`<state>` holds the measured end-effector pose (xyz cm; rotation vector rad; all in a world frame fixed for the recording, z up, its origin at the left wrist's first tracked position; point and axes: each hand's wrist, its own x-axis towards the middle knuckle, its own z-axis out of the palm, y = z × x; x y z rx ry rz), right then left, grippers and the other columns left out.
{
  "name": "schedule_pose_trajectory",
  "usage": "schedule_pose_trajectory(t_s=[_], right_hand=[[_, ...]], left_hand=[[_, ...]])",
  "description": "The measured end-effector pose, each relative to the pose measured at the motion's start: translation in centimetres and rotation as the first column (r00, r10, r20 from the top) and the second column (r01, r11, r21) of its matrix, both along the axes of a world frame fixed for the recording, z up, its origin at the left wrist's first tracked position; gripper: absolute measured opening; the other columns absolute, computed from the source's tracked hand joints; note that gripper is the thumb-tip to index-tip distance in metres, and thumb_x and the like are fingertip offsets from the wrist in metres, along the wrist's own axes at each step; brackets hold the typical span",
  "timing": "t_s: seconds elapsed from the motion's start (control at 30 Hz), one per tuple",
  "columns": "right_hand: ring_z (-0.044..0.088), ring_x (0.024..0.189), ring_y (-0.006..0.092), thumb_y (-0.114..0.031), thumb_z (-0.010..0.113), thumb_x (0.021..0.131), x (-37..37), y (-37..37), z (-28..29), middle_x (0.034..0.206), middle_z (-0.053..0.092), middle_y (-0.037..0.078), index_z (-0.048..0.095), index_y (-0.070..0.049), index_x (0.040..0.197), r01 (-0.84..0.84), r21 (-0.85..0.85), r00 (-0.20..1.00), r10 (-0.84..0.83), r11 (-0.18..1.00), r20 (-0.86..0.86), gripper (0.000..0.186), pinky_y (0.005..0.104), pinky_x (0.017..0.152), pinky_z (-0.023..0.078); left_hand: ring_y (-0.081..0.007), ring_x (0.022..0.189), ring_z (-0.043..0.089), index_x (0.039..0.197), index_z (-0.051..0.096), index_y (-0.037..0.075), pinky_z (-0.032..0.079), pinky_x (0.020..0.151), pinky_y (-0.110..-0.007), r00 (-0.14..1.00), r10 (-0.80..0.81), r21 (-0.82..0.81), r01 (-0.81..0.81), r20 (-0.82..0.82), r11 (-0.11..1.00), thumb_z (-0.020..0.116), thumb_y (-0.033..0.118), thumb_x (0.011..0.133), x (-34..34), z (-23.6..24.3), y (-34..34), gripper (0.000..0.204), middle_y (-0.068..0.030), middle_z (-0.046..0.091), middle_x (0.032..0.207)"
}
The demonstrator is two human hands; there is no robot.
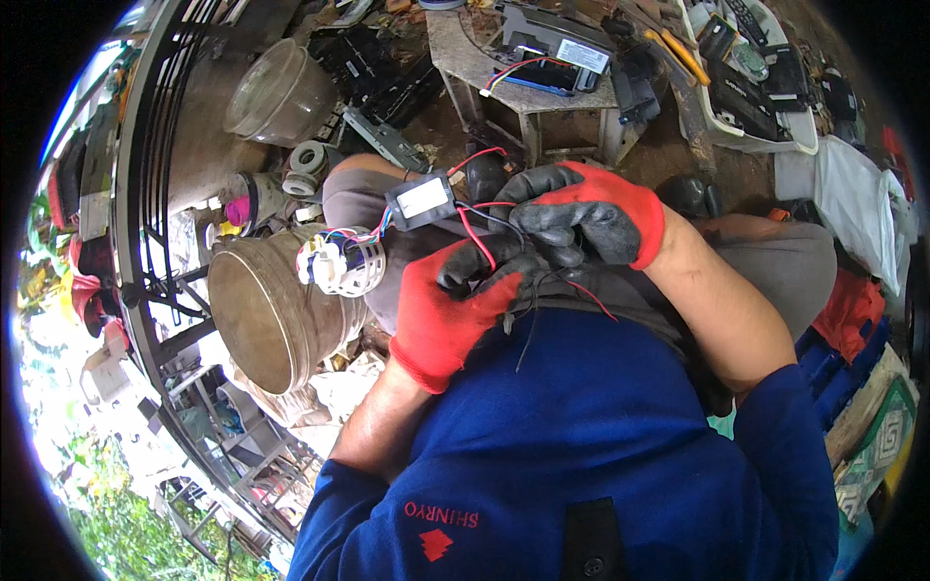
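Over my lap, my left hand (453, 305), in a red and black work glove, is closed with its fingertips pinching red and black wires (477, 235). Close by on the right, my right hand (596, 215), gloved alike, has its fingers curled around the same wires. These run from a small black box (423, 199) with a white label, hanging just beyond my left hand. Thin coloured wires link the box to a round white plastic part (341, 263) with slotted sides. Loose ends of a red wire (593, 298) and black wire hang below my fingers. The exact pinch point is hidden by the gloves.
A large dirty bucket (254, 315) lies tilted to my left. Ahead stands a low worn table (470, 53) bearing a black device (557, 46). A white bin (794, 140) of electronic parts sits at the far right, near orange-handled pliers (683, 56). A clear tub (276, 92) stands far left.
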<state>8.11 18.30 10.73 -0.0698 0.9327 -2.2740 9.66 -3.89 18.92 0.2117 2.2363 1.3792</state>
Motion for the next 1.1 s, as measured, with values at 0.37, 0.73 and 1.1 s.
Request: schedule_pose_trajectory(t_s=[0.37, 0.73, 1.1], right_hand=[[0.063, 0.069, 0.0157, -0.049, 0.049, 0.103, -0.2, 0.8, -2.1, 0.109, 0.065, 0.013, 0.066, 0.006, 0.118, -0.019, 0.202, 0.908, 0.102, 0.979, -0.407, 0.059, 0.0321, 0.065, 0.052], [0.057, 0.056, 0.0062, -0.011, 0.065, 0.096, 0.1, 0.1, -1.6, 0.08, 0.068, 0.002, 0.067, 0.0, 0.119, 0.016, 0.031, 0.999, -0.015, 0.999, -0.036, 0.025, 0.0218, 0.05, 0.042], [0.054, 0.052, 0.0065, -0.014, 0.064, 0.095, 0.0, 0.1, -0.5, 0.075, 0.067, 0.002, 0.066, 0.001, 0.121, -0.025, 0.028, 1.0, 0.025, 0.999, 0.001, 0.03, 0.0216, 0.048, 0.039]], left_hand=[[-0.0071, 0.07, 0.062, 0.103, 0.073, 0.0, 0.051, 0.062, -0.026, 0.998, 0.012, 0.016, -0.011, -0.068, 1.0, 0.079, 0.01, 0.084, 0.1, -0.5, 0.3, 0.022, -0.0044, 0.071, 0.082], [-0.0111, 0.066, 0.064, 0.102, 0.073, 0.001, 0.052, 0.061, -0.029, 0.984, -0.04, -0.046, 0.033, -0.175, 0.998, 0.079, 0.014, 0.083, 0.2, -0.2, 0.4, 0.024, -0.0073, 0.07, 0.079], [-0.023, 0.075, 0.07, 0.103, 0.074, 0.003, 0.054, 0.069, -0.034, 0.962, -0.084, -0.078, 0.066, -0.26, 0.995, 0.08, 0.016, 0.08, 0.2, -0.5, 0.5, 0.027, -0.0128, 0.071, 0.085]])
